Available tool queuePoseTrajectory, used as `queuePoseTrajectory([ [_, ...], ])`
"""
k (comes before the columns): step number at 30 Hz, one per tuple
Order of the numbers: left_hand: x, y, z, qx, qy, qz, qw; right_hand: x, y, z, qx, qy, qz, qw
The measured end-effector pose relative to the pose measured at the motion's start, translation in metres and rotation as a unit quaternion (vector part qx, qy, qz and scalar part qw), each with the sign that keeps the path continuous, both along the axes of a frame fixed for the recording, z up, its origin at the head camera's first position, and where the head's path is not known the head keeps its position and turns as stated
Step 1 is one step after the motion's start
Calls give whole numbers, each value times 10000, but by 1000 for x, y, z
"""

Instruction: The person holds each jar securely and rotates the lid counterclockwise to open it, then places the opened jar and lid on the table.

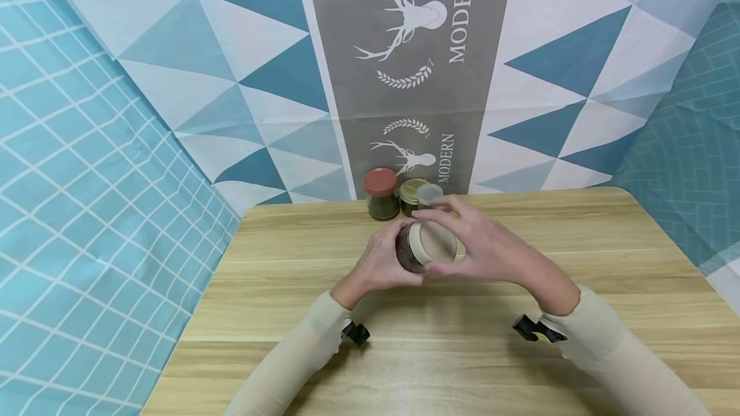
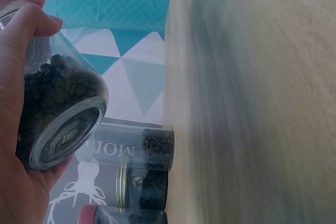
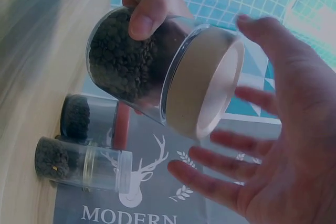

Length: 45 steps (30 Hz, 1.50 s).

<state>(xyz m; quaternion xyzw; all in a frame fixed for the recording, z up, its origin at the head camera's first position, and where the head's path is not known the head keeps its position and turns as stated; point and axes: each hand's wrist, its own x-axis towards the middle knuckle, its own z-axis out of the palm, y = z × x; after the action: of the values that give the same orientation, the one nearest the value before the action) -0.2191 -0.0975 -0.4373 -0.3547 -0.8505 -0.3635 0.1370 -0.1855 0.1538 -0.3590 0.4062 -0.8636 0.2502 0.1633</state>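
My left hand [image 1: 378, 260] grips a glass jar [image 3: 126, 59] around its body and holds it tilted above the table. Dark beans or pellets, too blurred to name, partly fill the jar, and its round base [image 2: 68, 132] shows in the left wrist view. A cream-coloured lid [image 3: 202, 82] sits on the jar, facing my right hand [image 1: 491, 242]. Spread around that lid, the right hand's fingers [image 3: 228, 161] are slightly bent and stand apart from it in the right wrist view, with the thumb near the rim.
Three jars with dark contents stand at the back of the wooden table [image 1: 462, 364]: a red-lidded jar [image 1: 381, 201], a gold-lidded jar [image 1: 410, 191] and a clear-lidded jar [image 1: 430, 193]. Behind them hangs a patterned cloth [image 1: 405, 95]. A blue sheet [image 1: 87, 210] lines the left side.
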Motion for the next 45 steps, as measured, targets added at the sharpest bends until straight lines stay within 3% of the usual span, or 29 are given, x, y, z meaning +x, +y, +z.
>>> queuePoseTrajectory([
  [6,1,1,0,45,-30,30,10000,0,-5,-1,-309,-376,-718,9962],
  [11,1,1,0,47,-53,53,10000,1,-7,-1,-391,-581,-965,9929],
  [23,1,3,2,35,-101,50,9999,2,-15,-3,-277,-384,-935,9945],
  [45,2,3,1,6,-201,58,9998,3,-19,-3,-161,-438,-787,9958],
])
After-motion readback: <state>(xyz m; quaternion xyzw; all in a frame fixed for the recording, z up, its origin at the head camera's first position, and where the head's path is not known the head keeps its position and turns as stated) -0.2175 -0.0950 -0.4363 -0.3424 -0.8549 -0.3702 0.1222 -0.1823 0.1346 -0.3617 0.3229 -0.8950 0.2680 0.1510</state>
